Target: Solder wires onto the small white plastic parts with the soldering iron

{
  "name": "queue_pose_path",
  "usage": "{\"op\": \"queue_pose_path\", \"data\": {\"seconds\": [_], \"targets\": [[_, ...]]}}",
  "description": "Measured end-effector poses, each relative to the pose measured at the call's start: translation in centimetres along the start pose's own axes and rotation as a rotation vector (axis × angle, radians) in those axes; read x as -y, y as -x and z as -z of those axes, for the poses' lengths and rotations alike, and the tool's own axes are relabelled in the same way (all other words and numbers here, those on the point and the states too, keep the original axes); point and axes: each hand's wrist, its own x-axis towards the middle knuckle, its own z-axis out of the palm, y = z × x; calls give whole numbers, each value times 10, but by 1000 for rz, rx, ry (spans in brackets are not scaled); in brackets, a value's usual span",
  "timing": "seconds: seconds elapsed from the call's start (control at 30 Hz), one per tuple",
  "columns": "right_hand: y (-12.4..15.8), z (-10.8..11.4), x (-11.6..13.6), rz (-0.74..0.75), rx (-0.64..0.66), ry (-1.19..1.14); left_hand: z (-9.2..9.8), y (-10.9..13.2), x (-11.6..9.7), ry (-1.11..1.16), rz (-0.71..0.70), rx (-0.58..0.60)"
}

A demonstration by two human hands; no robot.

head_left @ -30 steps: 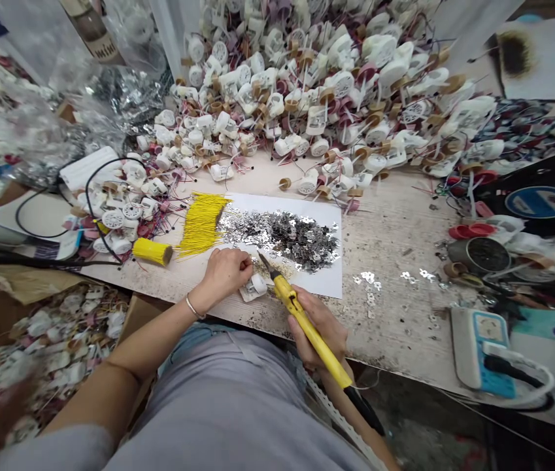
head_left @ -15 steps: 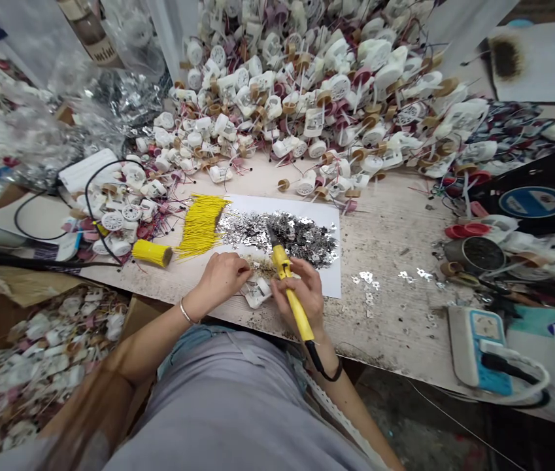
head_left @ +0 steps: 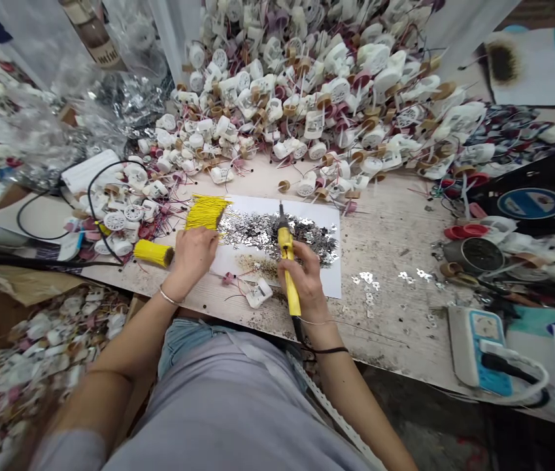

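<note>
My right hand [head_left: 306, 278] is wrapped around the yellow handle of a soldering iron [head_left: 293, 299], its tip pointing away from me over a heap of small shiny metal plates [head_left: 257, 229]. My left hand [head_left: 193, 255] lies over the near end of a row of thin yellow wires [head_left: 206, 212], thumb and fingers pinched at the wires' edge. Between the hands, a small white plastic housing [head_left: 258, 293] with thin leads and a pink part [head_left: 229, 279] rests at the front of the white sheet [head_left: 331, 281]. Brownish crumbs [head_left: 257, 263] are scattered just behind it.
A tied yellow wire bundle [head_left: 152, 252] lies left of my left hand. White housings with wires [head_left: 306, 85] pile up across the back. Loose metal plates [head_left: 366, 278] dot the table at right, near a power strip [head_left: 476, 350]. A black cable [head_left: 88, 196] loops at left.
My left hand has moved left from the white housing to the yellow wires. The housing now lies free. The soldering iron has swung more upright, its tip farther from me.
</note>
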Motion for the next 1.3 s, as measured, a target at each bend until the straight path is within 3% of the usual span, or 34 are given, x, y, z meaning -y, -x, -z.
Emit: {"op": "queue_pose_path", "data": {"seconds": [0.1,0.23,0.43,0.5,0.6,0.77,0.83,1.03,1.17,1.3], "targets": [[-2,-6,6,16,45,4,-1,-8,14,-49,22,-8],[-2,1,17,-17,-109,16,-7,-12,24,38,-40,-45],[27,28,35,-114,-318,-12,-18,-16,37,195,-251,-381],[36,33,39,-106,-328,21,-19,-15,32,249,-319,-417],[43,35,44,-92,-286,76,-19,-10,10,326,-355,-291],[56,44,47,-28,-241,42,-17,2,-35,414,-449,131],[65,51,50,-31,-203,14,-17,3,-45,395,-468,246],[76,59,59,-95,-159,-15,-18,-2,-57,368,-356,294],[71,53,58,-69,-168,16,-22,-5,-63,279,-312,287],[68,52,53,-26,-75,71,-22,-5,-69,193,-277,289]]}}
